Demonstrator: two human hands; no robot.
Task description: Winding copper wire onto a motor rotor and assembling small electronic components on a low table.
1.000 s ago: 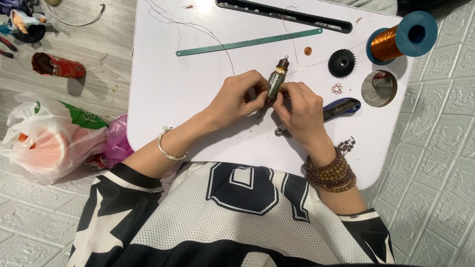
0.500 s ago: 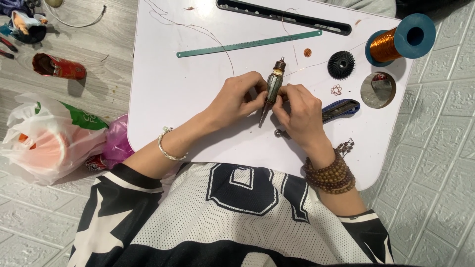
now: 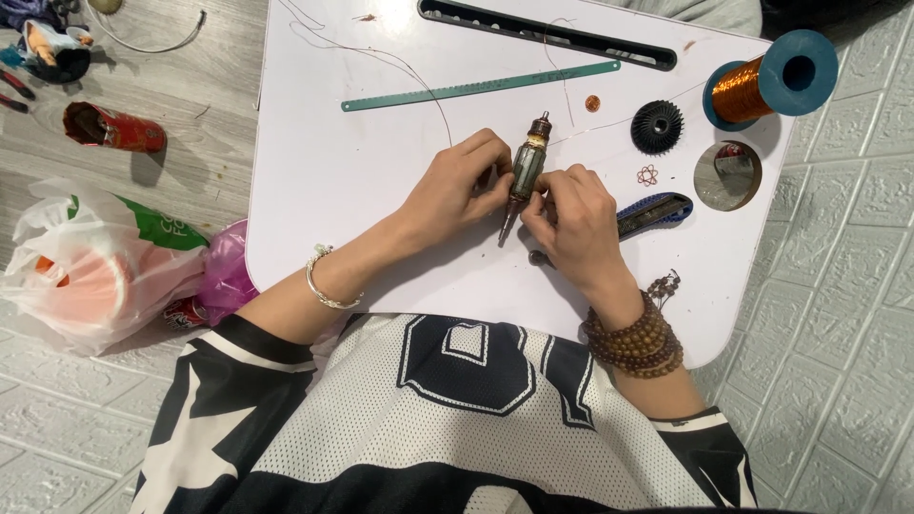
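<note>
Closest in: bead bracelets [image 3: 636, 341] on the right wrist, a thin bangle [image 3: 324, 284] on the left, both forearms lying over the near edge of the white table [image 3: 362, 181].

Just beyond, left hand [image 3: 455, 187] and right hand [image 3: 571, 221] closed from either side on the motor core [image 3: 526, 171]. Fingers pinched shut around its dark middle; shaft tip pointing down toward the body, coppery end pointing away. Held just above the tabletop at the centre, slightly tilted.

Compared with a second ago: core turned a little nearer upright and nudged a touch rightward, grip otherwise the same, hands in nearly the same spot. Reads as small turning and fiddling, not a new step.

Just right of the right hand, a blue utility knife [image 3: 653, 213], partly hidden by the knuckles. Farther right, a round hole [image 3: 726, 175] in the table and a small wire loop [image 3: 647, 175]. Beyond that, a black toothed fan wheel [image 3: 657, 127] and a spool of copper wire [image 3: 766, 81], thin wire apparently running from it toward the core. Farther back, a green saw blade [image 3: 481, 86] and a long black slot [image 3: 547, 33].

Off the table to the left: plastic bags [image 3: 95, 271] and a red can [image 3: 112, 129] on the floor. Nothing crowding the hands.
</note>
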